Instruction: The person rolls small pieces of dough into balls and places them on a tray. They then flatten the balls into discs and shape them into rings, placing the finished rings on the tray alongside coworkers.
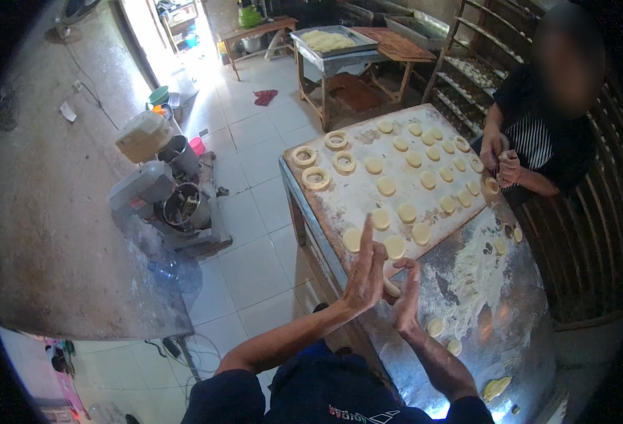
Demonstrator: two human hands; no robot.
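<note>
A pale piece of dough (392, 287) sits between my two hands just over the near edge of the table, mostly covered by fingers. My left hand (365, 277) presses against it from the left, its index finger stretched forward and the rest near the dough. Curled around the other side is my right hand (406, 297). Ahead of them, round flat dough pieces lie in rows on a floured board (357, 201); the closest is a dough disc (394, 247). Several dough rings (316, 178) lie at the board's far left corner.
Across the table a person (531, 148) works dough with both hands. Loose flour (478, 272) and a few dough pieces (435, 327) lie on the metal tabletop (424, 353). Mixers (142, 187) stand at left, a tray of dough (325, 41) behind, and racks (467, 67) at far right.
</note>
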